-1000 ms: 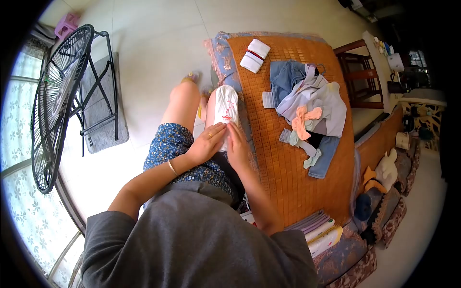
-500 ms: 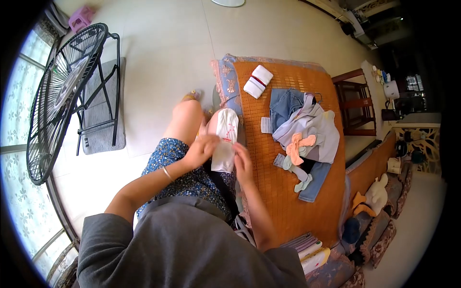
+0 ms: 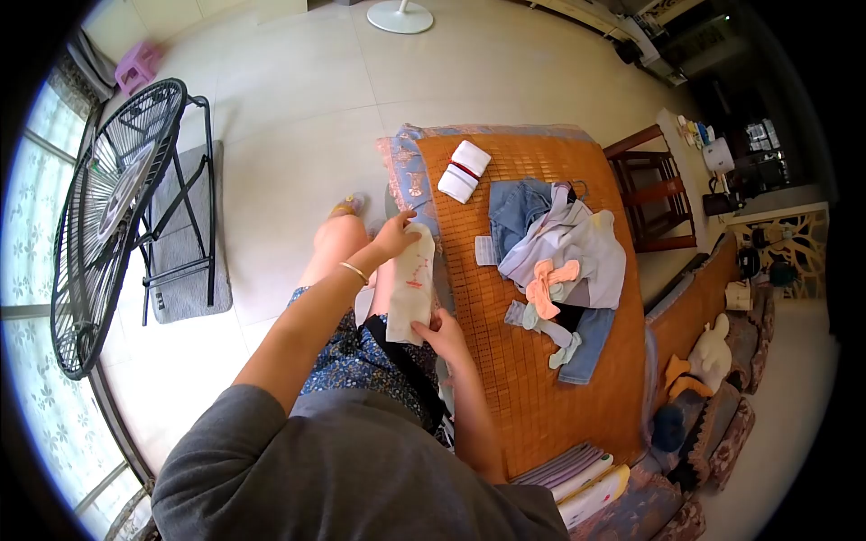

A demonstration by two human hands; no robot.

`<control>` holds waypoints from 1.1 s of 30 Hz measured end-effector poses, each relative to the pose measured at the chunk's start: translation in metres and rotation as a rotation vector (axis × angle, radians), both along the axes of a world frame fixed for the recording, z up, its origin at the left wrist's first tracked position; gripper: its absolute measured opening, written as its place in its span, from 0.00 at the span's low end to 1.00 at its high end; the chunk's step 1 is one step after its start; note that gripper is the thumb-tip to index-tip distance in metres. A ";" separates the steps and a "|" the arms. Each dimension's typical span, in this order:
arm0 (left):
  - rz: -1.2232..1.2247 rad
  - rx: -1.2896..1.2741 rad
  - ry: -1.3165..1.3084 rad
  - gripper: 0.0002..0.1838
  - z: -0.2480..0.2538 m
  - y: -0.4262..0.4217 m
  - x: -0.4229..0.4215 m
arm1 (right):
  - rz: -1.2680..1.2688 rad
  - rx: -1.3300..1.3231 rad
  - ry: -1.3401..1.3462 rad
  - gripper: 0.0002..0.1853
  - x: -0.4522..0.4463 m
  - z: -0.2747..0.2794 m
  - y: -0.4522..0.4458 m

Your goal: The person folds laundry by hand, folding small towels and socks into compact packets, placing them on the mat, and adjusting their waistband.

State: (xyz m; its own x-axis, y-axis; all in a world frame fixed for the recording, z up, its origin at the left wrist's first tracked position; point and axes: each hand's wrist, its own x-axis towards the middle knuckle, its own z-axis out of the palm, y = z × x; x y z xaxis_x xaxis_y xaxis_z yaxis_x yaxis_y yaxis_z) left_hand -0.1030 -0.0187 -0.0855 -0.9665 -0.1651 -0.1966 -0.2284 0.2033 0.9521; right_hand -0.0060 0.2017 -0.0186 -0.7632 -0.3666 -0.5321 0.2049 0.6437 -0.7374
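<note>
A long, narrow piece of white cloth with red print, folded flat, lies over my thigh. Its far end is rounded and its near end straight. At the far end, my left hand has its fingers closed on the upper edge. My right hand grips the near right corner, thumb on top. Beside me on the woven mat is a loose heap of clothes: a pale lilac garment, blue jeans, a pair of peach socks and pale green socks. A rolled white cloth with a red band sits farther off.
The orange-brown mat covers a low seat to my right. Folded striped and white cloths are stacked near my right elbow. A black round-framed chair stands left on a grey rug. A wooden stool is beyond the mat.
My left hand has moved forward to the far end of the white cloth, and my right hand back to its near end. The cloth looks straighter, and the head view has shifted slightly.
</note>
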 end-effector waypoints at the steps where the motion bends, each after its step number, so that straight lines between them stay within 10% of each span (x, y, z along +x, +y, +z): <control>1: -0.005 0.117 0.062 0.27 0.002 -0.002 -0.002 | -0.048 -0.059 0.044 0.17 0.002 -0.003 0.001; 4: -0.170 0.519 -0.048 0.26 0.043 -0.018 -0.001 | -0.085 -0.125 0.013 0.15 0.005 -0.011 0.003; 8: -0.168 0.423 -0.169 0.21 0.121 -0.047 0.018 | -0.336 -0.335 -0.153 0.11 -0.003 0.016 0.007; 14: -0.302 0.186 0.021 0.17 0.080 -0.082 0.069 | -0.435 -0.442 0.024 0.16 -0.077 0.058 0.035; 16: -0.177 0.495 -0.152 0.14 0.088 -0.059 0.108 | -0.449 -0.463 0.067 0.16 -0.104 0.070 0.028; 17: -0.176 0.534 -0.512 0.15 0.074 -0.057 0.122 | -0.381 -0.470 0.064 0.16 -0.117 0.077 0.021; 19: -0.136 0.862 -0.400 0.21 0.080 -0.027 0.147 | -0.301 -0.480 0.059 0.16 -0.142 0.078 0.005; 33: -0.097 0.694 -0.671 0.16 0.078 0.040 0.170 | 0.396 -0.244 0.072 0.10 -0.194 -0.043 -0.087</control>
